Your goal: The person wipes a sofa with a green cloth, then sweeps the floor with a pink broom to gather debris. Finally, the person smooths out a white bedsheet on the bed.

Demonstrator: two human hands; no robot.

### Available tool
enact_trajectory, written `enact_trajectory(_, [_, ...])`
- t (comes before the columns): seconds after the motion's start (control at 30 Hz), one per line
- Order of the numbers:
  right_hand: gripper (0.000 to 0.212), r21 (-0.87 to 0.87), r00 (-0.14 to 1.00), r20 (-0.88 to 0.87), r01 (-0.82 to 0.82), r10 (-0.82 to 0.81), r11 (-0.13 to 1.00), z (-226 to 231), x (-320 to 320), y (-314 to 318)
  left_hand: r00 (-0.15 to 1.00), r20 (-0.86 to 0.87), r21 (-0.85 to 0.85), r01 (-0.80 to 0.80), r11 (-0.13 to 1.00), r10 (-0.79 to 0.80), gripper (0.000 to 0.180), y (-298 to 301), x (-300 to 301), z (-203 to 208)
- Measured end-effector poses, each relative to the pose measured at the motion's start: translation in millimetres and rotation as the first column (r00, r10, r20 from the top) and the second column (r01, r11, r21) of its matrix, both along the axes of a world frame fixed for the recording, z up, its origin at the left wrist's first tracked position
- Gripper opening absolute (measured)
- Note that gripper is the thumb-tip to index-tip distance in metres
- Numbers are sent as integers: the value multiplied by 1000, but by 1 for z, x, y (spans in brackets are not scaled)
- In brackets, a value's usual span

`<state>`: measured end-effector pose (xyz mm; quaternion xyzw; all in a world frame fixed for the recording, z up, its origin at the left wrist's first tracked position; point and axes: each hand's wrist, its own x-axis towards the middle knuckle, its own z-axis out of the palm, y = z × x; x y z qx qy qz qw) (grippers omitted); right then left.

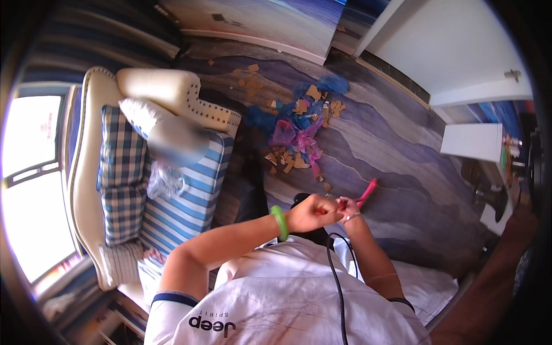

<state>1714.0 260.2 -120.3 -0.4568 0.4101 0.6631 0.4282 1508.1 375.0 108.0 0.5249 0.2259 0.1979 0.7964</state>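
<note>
White shirt [276, 299] nearest camera. Pink stick [368, 192] held at waist, over floor [374, 132]; right hand [348, 214], grip pinching it; left hand [310, 211], grip curled round red, probably same stick. Judgement: hold both hands steady, slightly apart, so free end is controlled

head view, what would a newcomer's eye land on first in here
Probably the litter at upper centre of the floor: torn cardboard scraps strewn among crumpled blue plastic and pink plastic. Next, the bright green bangle on the left wrist, and a pink stick jutting out beside the right hand, below the litter. At left, the cream studded sofa with its blue-and-white striped seat also stands out.
</note>
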Motion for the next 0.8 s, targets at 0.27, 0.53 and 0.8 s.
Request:
enact_trajectory(0.27, [23, 412, 995, -5, 96, -104, 906, 31, -154, 203, 996, -94, 392, 31, 920, 6, 32, 158, -98, 65])
enact_trajectory(0.53, [16, 494, 980, -46, 189, -192, 849, 165, -256, 252, 990, 113, 220, -103, 970, 80, 36, 217, -198, 160])
enact_trajectory(0.8, [20, 293, 956, -238, 239, -172, 926, 33, -260, 175, 990, -38, 179, 137, 974, -133, 36, 191, -207, 52])
